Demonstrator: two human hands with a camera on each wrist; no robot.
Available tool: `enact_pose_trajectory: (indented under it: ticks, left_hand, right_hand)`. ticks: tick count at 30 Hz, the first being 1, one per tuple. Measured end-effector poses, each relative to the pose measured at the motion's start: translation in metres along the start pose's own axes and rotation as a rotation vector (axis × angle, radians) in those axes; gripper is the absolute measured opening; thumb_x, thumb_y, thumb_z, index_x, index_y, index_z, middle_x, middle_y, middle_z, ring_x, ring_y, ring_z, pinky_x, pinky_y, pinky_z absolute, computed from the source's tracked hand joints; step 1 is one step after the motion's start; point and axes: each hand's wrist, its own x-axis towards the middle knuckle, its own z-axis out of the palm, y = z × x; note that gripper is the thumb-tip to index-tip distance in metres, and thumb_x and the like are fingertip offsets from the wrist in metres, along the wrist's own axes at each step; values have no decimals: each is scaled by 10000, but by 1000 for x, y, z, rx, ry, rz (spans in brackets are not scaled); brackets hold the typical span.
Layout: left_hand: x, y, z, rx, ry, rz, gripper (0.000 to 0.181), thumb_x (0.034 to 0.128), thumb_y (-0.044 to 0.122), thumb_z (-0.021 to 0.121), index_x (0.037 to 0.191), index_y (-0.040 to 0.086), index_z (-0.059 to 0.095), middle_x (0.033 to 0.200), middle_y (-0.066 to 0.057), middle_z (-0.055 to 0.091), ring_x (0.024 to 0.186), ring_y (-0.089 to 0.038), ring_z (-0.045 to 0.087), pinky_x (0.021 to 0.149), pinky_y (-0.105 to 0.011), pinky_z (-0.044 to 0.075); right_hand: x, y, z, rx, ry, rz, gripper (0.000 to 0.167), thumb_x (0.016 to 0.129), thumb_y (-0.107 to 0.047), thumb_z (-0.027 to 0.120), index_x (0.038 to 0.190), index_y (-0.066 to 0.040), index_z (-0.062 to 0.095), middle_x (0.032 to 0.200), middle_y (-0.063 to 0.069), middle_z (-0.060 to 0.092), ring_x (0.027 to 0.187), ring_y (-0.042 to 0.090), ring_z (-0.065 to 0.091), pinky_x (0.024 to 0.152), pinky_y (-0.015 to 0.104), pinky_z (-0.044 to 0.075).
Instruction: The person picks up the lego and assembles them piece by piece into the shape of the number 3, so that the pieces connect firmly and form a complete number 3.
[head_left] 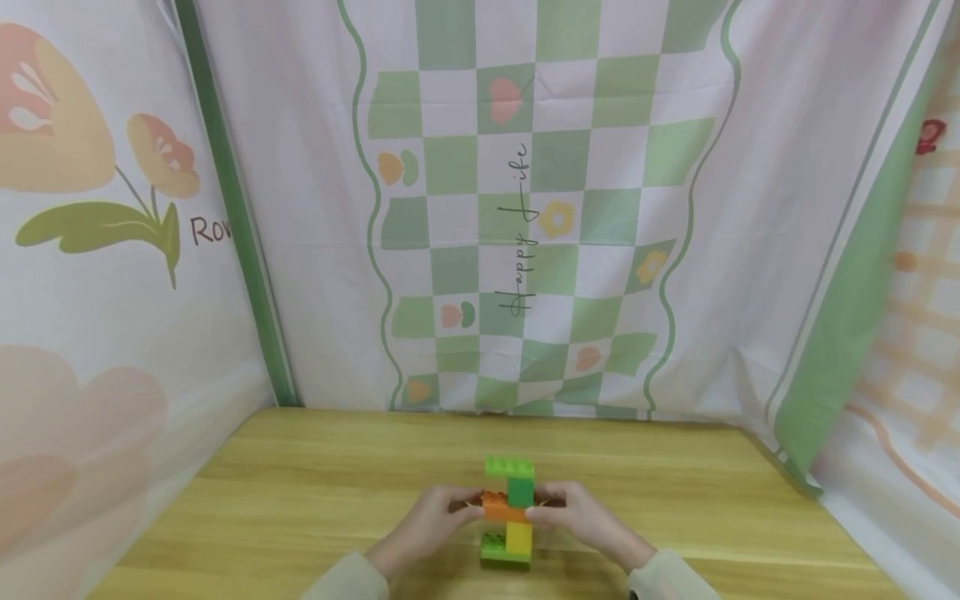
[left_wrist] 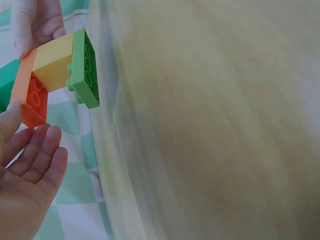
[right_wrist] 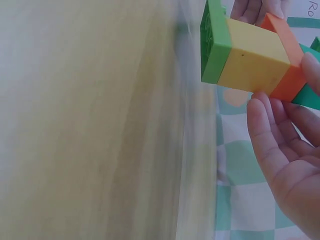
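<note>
Both hands hold a stack of toy building blocks between them, over the table. An orange block (head_left: 504, 508) forms its middle layer. My left hand (head_left: 433, 521) pinches the orange block's left end, and my right hand (head_left: 581, 517) grips the right end. Above it sit a dark green block (head_left: 521, 492) and a light green block (head_left: 510, 467) on top. Underneath come a yellow block (right_wrist: 255, 57) and a flat light green block (left_wrist: 85, 72). That lowest block shows its hollow underside in the left wrist view, raised off the tabletop.
The wood-grain table (head_left: 337, 467) reaches back to a hanging cloth (head_left: 502, 217) with green and white checks. Flower-printed cloth (head_left: 90, 317) hangs on the left side, and another cloth with a green border (head_left: 847, 333) on the right.
</note>
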Motion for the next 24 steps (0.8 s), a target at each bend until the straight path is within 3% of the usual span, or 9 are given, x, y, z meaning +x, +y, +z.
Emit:
enact_pose_trajectory:
  ticks: [7, 15, 24]
  left_hand:
    - [4, 1, -1, -14, 9, -27, 365, 902, 241, 583, 1153, -23, 605, 1080, -120, 646, 934, -224, 625, 797, -337, 513]
    - [15, -4, 1, 1, 27, -68, 315, 916, 241, 571, 1104, 0, 646, 928, -90, 679, 784, -200, 630, 741, -399, 523]
    - [26, -11, 7, -33, 48, -128, 283, 926, 191, 563, 1024, -55, 663, 924, -147, 671, 761, -253, 653, 703, -365, 534]
  right_hand:
    - [7, 1, -4, 30, 6, 15, 494, 906, -242, 599, 1211, 136, 506, 1080, 198, 619, 885, 250, 624, 767, 421, 517]
    - [12, 3, -7, 37, 50, 7, 572, 884, -275, 624, 1172, 198, 484, 957, 146, 655, 787, 237, 639, 716, 374, 538]
    - [19, 3, -2, 60, 170, 132, 558, 887, -204, 625, 1201, 206, 412, 905, 177, 656, 755, 283, 648, 663, 394, 547]
